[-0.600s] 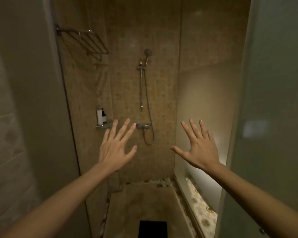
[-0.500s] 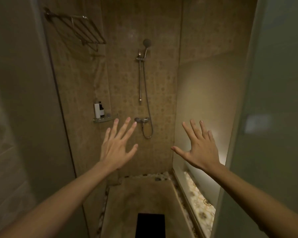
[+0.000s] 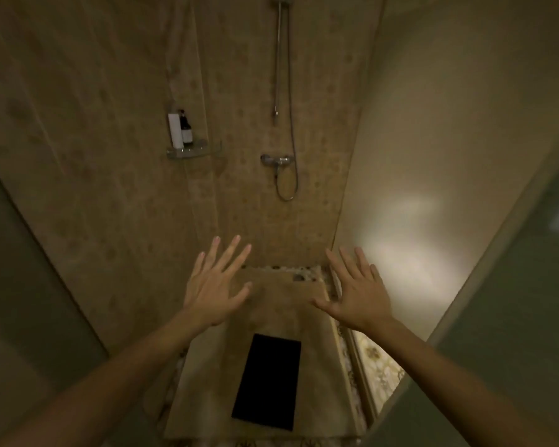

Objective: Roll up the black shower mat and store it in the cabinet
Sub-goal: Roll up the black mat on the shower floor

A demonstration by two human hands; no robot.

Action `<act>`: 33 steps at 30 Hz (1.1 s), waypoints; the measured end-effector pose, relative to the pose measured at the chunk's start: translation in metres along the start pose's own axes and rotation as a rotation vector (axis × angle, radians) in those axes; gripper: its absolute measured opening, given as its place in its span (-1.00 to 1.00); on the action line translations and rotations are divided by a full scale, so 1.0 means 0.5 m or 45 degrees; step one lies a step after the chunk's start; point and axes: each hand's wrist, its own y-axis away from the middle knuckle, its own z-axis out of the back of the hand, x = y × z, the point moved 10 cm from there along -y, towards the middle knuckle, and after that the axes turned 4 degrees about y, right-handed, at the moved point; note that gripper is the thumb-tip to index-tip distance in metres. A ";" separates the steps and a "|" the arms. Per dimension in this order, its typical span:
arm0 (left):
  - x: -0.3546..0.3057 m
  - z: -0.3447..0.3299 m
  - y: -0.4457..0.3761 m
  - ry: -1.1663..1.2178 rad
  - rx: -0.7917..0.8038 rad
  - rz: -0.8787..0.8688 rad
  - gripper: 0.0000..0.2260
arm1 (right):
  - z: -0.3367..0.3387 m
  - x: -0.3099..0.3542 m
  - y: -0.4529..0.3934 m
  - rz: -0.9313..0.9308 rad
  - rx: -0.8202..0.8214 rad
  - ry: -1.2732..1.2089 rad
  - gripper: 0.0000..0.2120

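The left hand point(image 3: 215, 287) is being held out at arm's length with fingers spread, grasping nothing. Below and between the two hands, the black shower mat point(image 3: 267, 380) is lying flat on the shower floor point(image 3: 281, 304), well apart from both and nearer the viewer than the fingertips. The right hand point(image 3: 357, 293) is likewise being held spread and empty. For the step in hand, reaching down, both hands are probably best being lowered to the mat's near short edge, so that it is being rolled evenly away. No cabinet is being shown.
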 end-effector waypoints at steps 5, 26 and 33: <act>0.035 -0.123 -0.011 -0.036 0.084 0.020 -0.35 | -0.135 -0.013 -0.053 0.038 0.149 -0.050 0.02; 0.176 -0.550 -0.226 0.385 0.465 0.196 -0.34 | -0.505 -0.122 -0.343 -0.210 0.574 -0.117 -0.09; 0.196 -0.642 -0.358 0.250 0.579 0.182 -0.29 | -0.613 -0.212 -0.493 -0.103 0.731 -0.007 -0.13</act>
